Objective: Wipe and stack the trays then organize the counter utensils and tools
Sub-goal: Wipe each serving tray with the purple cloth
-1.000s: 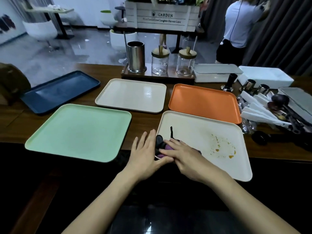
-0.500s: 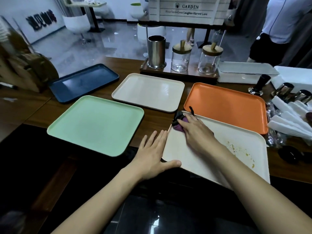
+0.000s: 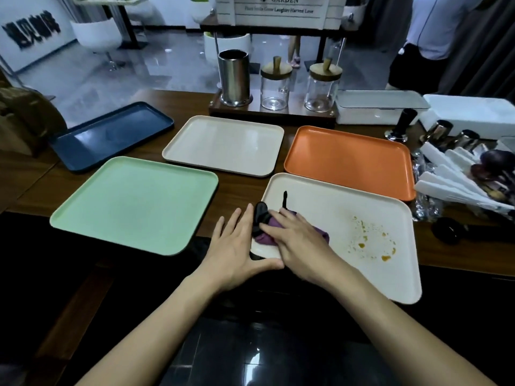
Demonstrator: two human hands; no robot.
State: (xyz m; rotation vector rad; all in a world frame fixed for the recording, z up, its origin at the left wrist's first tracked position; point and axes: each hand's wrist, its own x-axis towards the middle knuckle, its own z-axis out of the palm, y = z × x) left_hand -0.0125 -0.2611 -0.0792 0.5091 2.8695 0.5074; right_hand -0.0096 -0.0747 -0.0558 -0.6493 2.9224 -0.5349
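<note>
While the left hand (image 3: 237, 246) lies flat, fingers spread, against the near left corner of the stained tray (image 3: 348, 207) with its thumb along the front edge, the right hand (image 3: 298, 240) presses on a purple cloth (image 3: 263, 239), fingers laid fairly straight over it rather than wrapped round it. The cloth is bunched, with a black part and a thin black strip poking out on its far side, and it sits at the tray's left end. This tray is pale cream with rounded corners and a low rim. It lies at the near right of the worktop (image 3: 242, 185), its front edge hanging past the worktop's edge. Orange-brown smears (image 3: 370, 243) dot its right half. A green tray (image 3: 133, 204) lies to its left, with an orange tray (image 3: 348, 160), another cream tray (image 3: 223, 144) and a navy tray (image 3: 111, 135) behind.
</note>
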